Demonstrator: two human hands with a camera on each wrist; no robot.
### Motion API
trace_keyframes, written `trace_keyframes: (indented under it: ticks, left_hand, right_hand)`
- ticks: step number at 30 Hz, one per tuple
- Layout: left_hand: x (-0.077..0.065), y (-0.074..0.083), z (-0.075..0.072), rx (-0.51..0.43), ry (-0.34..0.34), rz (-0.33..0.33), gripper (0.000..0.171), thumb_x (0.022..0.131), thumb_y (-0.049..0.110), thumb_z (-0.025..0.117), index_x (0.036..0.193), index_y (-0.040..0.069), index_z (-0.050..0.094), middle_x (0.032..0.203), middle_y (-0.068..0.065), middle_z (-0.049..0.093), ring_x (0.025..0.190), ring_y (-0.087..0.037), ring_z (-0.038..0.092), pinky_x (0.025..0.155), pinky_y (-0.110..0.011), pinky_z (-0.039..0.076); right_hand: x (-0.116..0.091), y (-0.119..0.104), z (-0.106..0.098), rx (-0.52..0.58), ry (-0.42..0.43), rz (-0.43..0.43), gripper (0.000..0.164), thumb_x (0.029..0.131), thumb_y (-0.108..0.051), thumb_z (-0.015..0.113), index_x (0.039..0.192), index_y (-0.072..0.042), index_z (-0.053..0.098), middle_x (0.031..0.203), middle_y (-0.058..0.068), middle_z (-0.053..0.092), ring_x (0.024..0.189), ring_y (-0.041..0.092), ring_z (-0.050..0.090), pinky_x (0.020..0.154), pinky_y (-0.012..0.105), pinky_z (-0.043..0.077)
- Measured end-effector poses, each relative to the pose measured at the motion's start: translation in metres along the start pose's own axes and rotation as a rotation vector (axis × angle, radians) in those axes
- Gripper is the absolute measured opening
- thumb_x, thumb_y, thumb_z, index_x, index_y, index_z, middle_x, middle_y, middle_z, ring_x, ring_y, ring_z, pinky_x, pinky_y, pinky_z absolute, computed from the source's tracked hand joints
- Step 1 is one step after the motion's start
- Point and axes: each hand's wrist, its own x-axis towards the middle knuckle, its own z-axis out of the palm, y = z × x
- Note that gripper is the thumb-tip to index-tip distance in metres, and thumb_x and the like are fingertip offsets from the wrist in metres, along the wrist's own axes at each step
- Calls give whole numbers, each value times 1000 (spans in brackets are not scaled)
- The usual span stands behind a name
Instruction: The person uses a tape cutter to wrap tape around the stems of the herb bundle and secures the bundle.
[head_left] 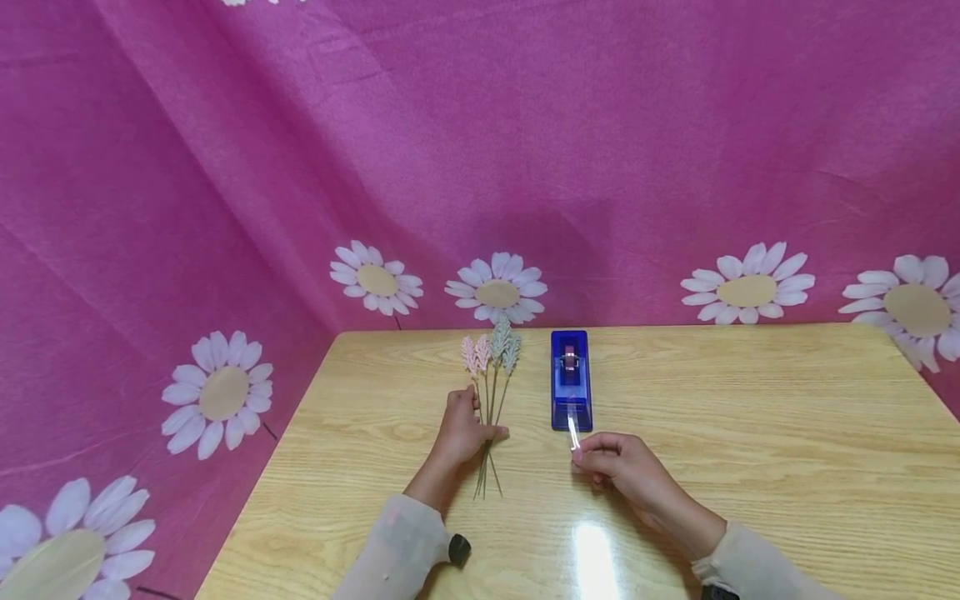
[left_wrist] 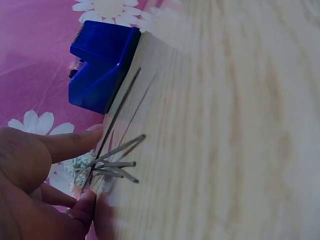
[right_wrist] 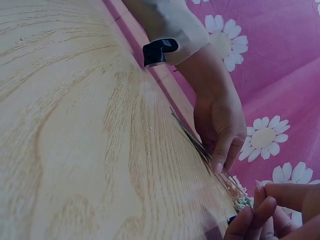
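Note:
Thin-stemmed artificial flowers with pink and grey-green heads lie on the table in the head view. My left hand holds their stems, with the thumb across them; the left wrist view shows the loose stem ends fanning out past the fingers. To the right stands a blue tape dispenser. A clear strip of tape stretches from its near end to my right hand, which pinches the free end between thumb and fingers. In the right wrist view, the pinching fingers partly cover the flower heads.
The wooden table reaches back to a magenta cloth printed with white daisies. Glare shows on the tabletop near the front. Dark bands with small devices sit at both wrists.

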Motion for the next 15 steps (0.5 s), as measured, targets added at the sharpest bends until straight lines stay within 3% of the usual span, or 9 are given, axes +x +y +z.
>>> trace_keyframes:
  ticks: [6, 15]
  left_hand:
    - [1, -1, 1, 81, -8, 54, 87, 78, 3, 89, 148, -15, 40, 109, -14, 44, 95, -23, 45, 86, -39, 43]
    - [0, -1, 0, 105, 9, 71, 74, 80, -5, 83, 142, -17, 46, 101, -11, 49, 98, -26, 49, 94, -44, 45]
  right_hand:
    - [0, 0, 1, 3, -2, 3, 5, 96, -6, 70, 97, -1, 70, 83, -2, 72, 69, 9, 57, 64, 24, 48]
    - [0, -1, 3, 10, 17, 7, 5, 94, -4, 70, 96, 1, 69, 81, -1, 70, 69, 10, 57, 65, 24, 49]
